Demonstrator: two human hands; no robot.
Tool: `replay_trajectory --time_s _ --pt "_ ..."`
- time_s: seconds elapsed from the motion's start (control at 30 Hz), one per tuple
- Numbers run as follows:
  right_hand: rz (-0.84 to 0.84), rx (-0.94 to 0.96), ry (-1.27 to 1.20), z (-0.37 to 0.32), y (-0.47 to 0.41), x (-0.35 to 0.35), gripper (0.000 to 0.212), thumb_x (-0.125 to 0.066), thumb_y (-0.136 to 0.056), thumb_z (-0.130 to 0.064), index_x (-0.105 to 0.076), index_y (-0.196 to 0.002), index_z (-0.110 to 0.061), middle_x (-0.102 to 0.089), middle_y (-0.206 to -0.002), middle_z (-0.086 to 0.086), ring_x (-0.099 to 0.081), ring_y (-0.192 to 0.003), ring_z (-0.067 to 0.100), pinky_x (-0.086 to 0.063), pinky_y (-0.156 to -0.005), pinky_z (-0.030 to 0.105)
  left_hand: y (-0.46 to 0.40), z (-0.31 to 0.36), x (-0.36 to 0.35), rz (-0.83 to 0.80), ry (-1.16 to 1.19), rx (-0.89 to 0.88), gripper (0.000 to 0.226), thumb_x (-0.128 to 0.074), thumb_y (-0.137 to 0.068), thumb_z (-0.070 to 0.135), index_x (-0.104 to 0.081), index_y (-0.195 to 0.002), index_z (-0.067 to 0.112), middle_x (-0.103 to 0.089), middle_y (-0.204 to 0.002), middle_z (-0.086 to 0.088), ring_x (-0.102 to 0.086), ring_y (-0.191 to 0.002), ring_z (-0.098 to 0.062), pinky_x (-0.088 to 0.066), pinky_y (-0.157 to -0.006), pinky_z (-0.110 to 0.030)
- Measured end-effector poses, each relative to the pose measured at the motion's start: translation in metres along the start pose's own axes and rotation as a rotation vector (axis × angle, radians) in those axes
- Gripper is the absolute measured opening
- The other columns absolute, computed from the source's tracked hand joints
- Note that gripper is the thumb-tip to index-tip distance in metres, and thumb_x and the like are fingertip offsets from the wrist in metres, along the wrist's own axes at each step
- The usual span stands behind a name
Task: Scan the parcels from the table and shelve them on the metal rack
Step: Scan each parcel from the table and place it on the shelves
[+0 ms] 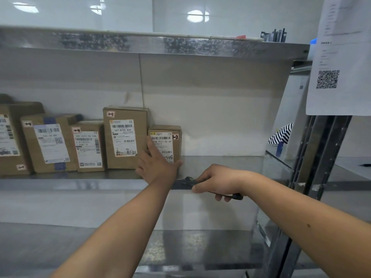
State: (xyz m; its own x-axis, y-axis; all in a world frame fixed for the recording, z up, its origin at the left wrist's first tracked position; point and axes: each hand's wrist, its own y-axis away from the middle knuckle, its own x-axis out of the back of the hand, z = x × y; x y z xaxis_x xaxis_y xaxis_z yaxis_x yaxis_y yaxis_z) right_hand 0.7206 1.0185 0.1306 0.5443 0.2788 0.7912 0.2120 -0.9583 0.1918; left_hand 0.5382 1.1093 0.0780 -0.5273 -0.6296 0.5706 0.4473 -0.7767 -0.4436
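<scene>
Two bare forearms reach up from the bottom of the frame. My right hand, right of centre, curls its fingers round a thin black pen. My left hand, at centre, has straight fingers spread against the smallest parcel. Beyond, five brown labelled parcels stand upright in a row on the metal rack, running to the left edge.

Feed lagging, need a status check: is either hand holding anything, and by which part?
The right hand grips a dark handheld tool around its middle; what it is cannot be told. The left hand holds nothing, fingers flat against the small parcel.
</scene>
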Motion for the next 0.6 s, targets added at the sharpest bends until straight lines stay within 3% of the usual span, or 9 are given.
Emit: replay_trajectory --time_s 0.17,0.3,0.43,0.6 --pt "0.031 -0.035 -0.010 0.003 0.011 -0.012 0.036 -0.075 -0.090 -0.055 -0.078 -0.112 -0.027 -0.052 -0.080 0.004 -0.063 -0.065 0.021 -0.049 -0.056 0.033 0.009 -0.004 0.008 -0.002 0.051 -0.065 0.133 -0.088 -0.065 0.066 -0.006 -0.162 0.030 -0.038 -0.148 -0.012 -0.035 -0.137 -0.036 -0.031 -0.110 -0.055" --pt "0.036 -0.096 0.029 0.007 0.032 -0.032 0.042 -0.072 -0.093 -0.055 -0.074 -0.122 -0.025 -0.056 -0.075 0.002 -0.062 -0.063 0.018 -0.050 -0.056 0.031 0.027 -0.031 0.006 0.011 0.171 -0.479 0.081 -0.087 -0.080 0.038 -0.047 -0.147 0.019 -0.053 -0.131 -0.014 -0.049 -0.121 -0.031 -0.046 -0.102 -0.045" --pt "0.050 -0.183 -0.057 0.021 0.058 -0.072 0.042 -0.073 -0.092 -0.053 -0.075 -0.121 -0.022 -0.058 -0.082 0.006 -0.063 -0.067 0.021 -0.051 -0.056 0.035 0.057 -0.055 -0.001 -0.200 0.184 -0.738 0.039 -0.078 -0.089 0.030 -0.067 -0.125 0.019 -0.063 -0.117 -0.005 -0.055 -0.111 -0.028 -0.043 -0.095 -0.037" --pt "0.082 -0.357 -0.180 0.046 0.115 -0.136 0.036 -0.073 -0.091 -0.051 -0.075 -0.112 -0.021 -0.058 -0.067 0.010 -0.060 -0.056 0.027 -0.047 -0.056 0.037 0.119 -0.075 -0.010 -0.541 0.204 -0.840 0.035 -0.073 -0.094 0.035 -0.068 -0.126 0.023 -0.062 -0.127 -0.004 -0.053 -0.118 -0.027 -0.042 -0.100 -0.039"
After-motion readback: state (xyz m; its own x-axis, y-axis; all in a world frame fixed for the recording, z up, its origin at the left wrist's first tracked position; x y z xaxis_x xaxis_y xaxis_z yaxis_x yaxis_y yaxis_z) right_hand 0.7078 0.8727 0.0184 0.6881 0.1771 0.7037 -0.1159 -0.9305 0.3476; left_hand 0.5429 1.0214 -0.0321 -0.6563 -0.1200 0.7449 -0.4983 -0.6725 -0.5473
